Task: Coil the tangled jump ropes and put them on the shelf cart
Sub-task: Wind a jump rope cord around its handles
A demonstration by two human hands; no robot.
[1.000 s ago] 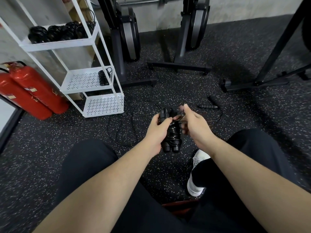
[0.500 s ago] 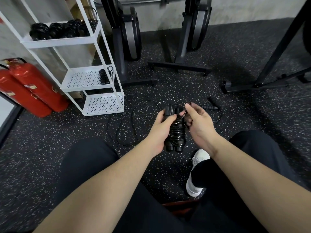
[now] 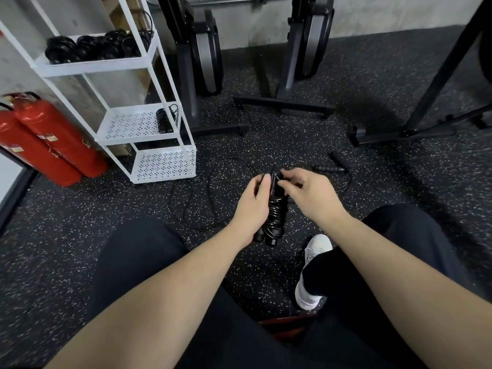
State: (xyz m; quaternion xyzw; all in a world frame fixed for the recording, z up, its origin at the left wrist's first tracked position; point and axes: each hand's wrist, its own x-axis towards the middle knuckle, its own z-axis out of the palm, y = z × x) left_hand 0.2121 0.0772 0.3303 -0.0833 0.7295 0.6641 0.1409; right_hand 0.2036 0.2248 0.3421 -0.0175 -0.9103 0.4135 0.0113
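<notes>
A black jump rope bundle (image 3: pixel 275 219), its cord wound around the two handles, is upright between my hands above the floor. My left hand (image 3: pixel 253 206) grips the bundle's left side. My right hand (image 3: pixel 308 191) pinches the cord at the bundle's top. More black rope (image 3: pixel 202 198) lies loose on the floor to the left, and another rope's handles (image 3: pixel 330 169) lie past my right hand. The white shelf cart (image 3: pixel 149 141) stands at the left, with several coiled ropes (image 3: pixel 93 47) on its top shelf and one coiled rope (image 3: pixel 163 121) on the middle shelf.
Two red fire extinguishers (image 3: pixel 50 139) lean left of the cart. Black machine stands (image 3: pixel 282 105) and a rack base (image 3: pixel 404 134) occupy the floor behind. My legs in dark trousers and a white shoe (image 3: pixel 311 272) are below my hands.
My right hand has shifted left over the bundle's top, working the cord end there. My left hand keeps its grip on the bundle.
</notes>
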